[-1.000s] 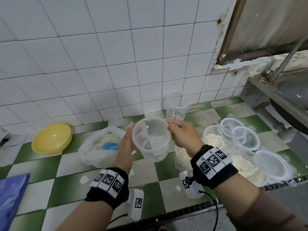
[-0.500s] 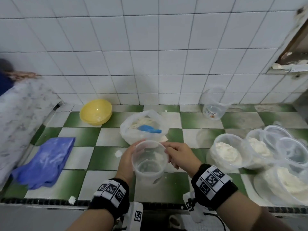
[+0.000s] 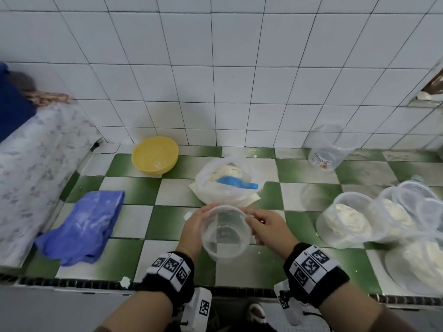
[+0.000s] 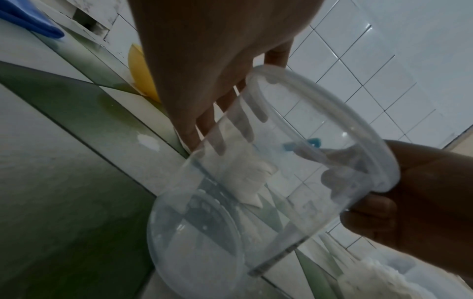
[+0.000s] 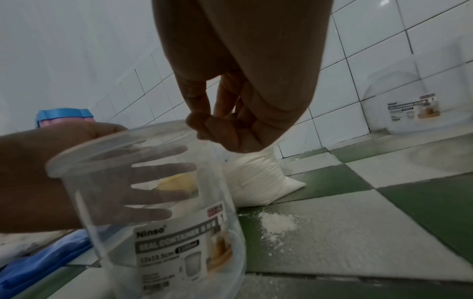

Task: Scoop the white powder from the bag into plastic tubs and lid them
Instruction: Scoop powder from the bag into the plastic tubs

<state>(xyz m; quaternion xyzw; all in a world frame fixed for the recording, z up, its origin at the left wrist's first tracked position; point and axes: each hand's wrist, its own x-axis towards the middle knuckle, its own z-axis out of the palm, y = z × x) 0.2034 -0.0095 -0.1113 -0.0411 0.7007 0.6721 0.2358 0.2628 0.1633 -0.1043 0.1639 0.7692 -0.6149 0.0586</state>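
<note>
Head view: high, facing forward and down at checkered counter (image 3: pixel 172 221) and tiled wall, wide. Left wrist view: close, low over counter, tilted, looking along left hand (image 4: pixel 212 66) toward the wall. Right wrist view: close, low, facing wall. Shared by all three: clear tub (image 3: pixel 224 232), powder bag (image 3: pixel 227 185).

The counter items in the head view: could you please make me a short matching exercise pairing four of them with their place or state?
Things:
1. empty tub
2. blue scoop
3. yellow bowl
4. blue cloth

Places or states:
A. lying in the powder bag
B. crumpled at the counter's left
C. held between both hands
D. by the wall, left of the bag

Pairs: 1-C, 2-A, 3-D, 4-B
</note>
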